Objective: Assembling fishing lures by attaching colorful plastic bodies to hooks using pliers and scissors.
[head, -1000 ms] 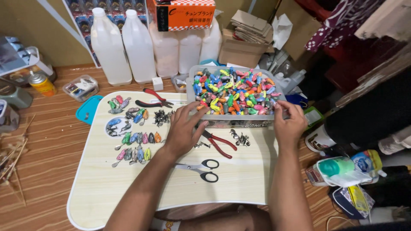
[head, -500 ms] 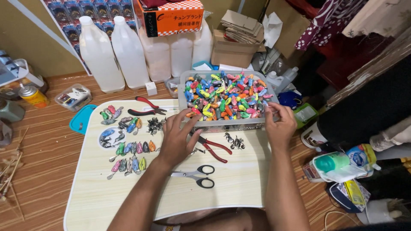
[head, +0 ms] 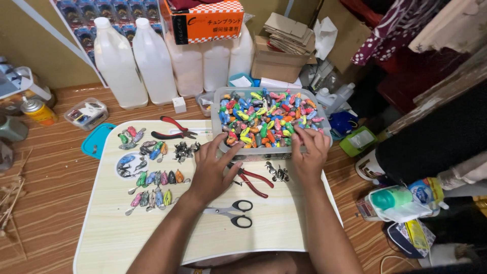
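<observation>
A clear plastic tub (head: pixel 218 114) full of several small multicoloured lures stands at the back of a pale wooden lap table (head: pixel 152 238). My left hand (head: pixel 213 170) lies flat on the table with its fingers spread against the tub's front edge. My right hand (head: pixel 308 152) reaches over the tub's front right rim, fingertips among the coloured lures; whether it pinches one is hidden. Red-handled pliers (head: pixel 251 180) lie between my hands. Black scissors (head: pixel 236 214) lie nearer to me.
Rows of finished lures (head: pixel 152 177) and a pile of dark hooks (head: pixel 183 150) cover the table's left. A second pair of red pliers (head: pixel 172 129) lies behind them. White jugs (head: pixel 137 61), cardboard boxes (head: pixel 279 61) and a spray can (head: pixel 38 111) ring the table on the wooden floor.
The view has shifted slightly. My right hand has moved from the tub's front edge up over the rim into the lures. My left hand stays at the tub's front.
</observation>
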